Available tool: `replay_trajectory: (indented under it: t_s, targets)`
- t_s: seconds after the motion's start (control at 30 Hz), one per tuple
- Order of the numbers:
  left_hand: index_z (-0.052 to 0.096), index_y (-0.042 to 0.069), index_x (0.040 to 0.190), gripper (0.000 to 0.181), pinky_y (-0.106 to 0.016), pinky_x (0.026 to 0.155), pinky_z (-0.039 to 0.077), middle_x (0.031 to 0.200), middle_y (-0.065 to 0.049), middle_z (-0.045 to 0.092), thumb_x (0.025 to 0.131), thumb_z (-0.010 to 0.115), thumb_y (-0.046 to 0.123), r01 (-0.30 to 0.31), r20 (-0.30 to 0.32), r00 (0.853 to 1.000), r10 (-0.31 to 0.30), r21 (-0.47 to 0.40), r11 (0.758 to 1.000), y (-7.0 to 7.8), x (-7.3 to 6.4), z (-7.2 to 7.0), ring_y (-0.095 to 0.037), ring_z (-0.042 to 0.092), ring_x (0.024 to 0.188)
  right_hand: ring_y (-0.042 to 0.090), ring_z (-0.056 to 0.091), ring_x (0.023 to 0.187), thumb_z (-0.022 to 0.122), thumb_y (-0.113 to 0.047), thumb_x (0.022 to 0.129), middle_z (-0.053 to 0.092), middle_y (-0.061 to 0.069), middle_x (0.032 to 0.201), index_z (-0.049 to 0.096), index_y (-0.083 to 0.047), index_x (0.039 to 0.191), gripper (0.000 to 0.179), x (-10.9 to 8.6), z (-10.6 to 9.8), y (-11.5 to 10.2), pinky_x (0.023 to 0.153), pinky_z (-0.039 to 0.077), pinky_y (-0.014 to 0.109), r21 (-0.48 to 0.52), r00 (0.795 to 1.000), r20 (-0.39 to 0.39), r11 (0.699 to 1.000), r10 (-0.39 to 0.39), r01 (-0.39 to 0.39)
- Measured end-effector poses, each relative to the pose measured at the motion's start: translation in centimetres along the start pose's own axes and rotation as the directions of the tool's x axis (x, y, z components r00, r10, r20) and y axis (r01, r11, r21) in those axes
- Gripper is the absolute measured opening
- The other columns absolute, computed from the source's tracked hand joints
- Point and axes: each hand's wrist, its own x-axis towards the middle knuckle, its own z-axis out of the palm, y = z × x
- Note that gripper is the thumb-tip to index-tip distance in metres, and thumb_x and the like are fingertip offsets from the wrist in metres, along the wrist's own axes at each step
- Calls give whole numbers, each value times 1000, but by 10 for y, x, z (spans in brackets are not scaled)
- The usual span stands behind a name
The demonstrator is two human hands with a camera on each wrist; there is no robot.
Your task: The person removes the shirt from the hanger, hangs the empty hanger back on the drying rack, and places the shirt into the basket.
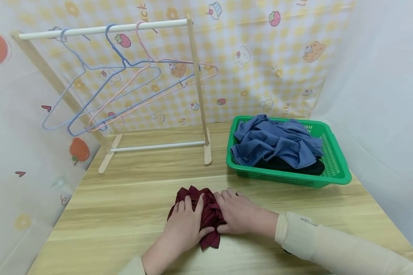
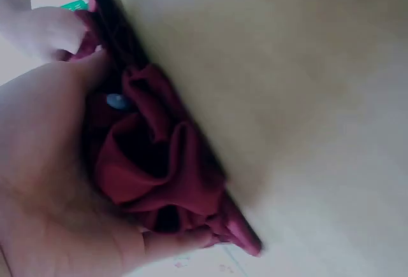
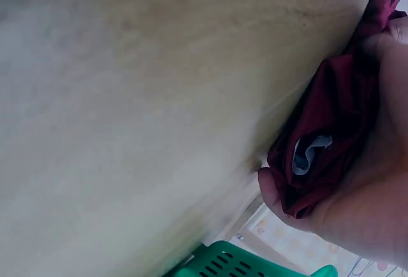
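Observation:
A dark red garment (image 1: 211, 214) lies bunched on the wooden table, its folds crumpled. My left hand (image 1: 186, 227) lies over its left side and grips it, thumb near the close edge and fingers spread toward the far edge. From the right, my right hand (image 1: 239, 214) holds the other side between thumb and fingers. A small pale button (image 2: 118, 101) shows among the folds in the left wrist view. In the right wrist view a white label (image 3: 310, 153) peeks out of the red cloth. Fingertips of both hands are partly hidden in the fabric.
At the back right stands a green plastic basket (image 1: 342, 168) with blue cloth (image 1: 278, 141) over black cloth (image 1: 278, 165). A wooden rack (image 1: 197, 80) at the back left carries two blue hangers and a pink hanger (image 1: 144, 46). Behind is a patterned curtain (image 1: 254, 76).

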Motion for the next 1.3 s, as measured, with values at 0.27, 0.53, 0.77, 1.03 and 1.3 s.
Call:
replay_trajectory:
  t_s: [0.27,0.53,0.77,1.03,1.3]
  targets:
    - [37,-4,162,121,-59,120,44,160,-44,34,84,64,85,-96,68,992,107,-153,984,-14,2,4,-58,38,151,23,56,117,59,-102,68,60,8,128,42,-6,159,133,-2,-8,5,94,56,45,65,998,47,997,-44,41]
    - [40,-1,160,126,-59,113,50,165,-33,37,75,75,85,-140,95,984,148,-84,987,-23,9,0,-48,43,151,25,58,117,63,-89,81,58,12,132,47,-4,156,115,-4,-9,1,91,58,44,-46,1000,0,999,-4,4]
    - [47,3,158,117,-70,113,45,148,-29,51,79,68,86,-145,32,989,146,-12,989,-20,5,2,-52,47,144,30,52,145,58,-80,92,48,17,162,48,-4,155,99,-5,-10,-1,107,56,47,-118,999,29,993,-13,16]
    - [41,-1,159,130,-63,99,56,139,-26,57,70,76,87,-13,-14,1000,12,-56,998,-11,2,4,-43,59,124,22,61,117,62,-69,97,63,8,134,56,-5,146,81,-8,-9,-5,88,59,41,-223,996,-70,974,-49,33]
    - [54,-5,142,116,-56,84,61,149,-22,54,67,86,77,10,15,1000,-9,-97,995,-12,4,2,-39,64,118,21,59,104,66,-61,97,63,7,121,54,-6,144,73,-11,-8,-10,77,56,39,-181,999,-28,983,-24,19]
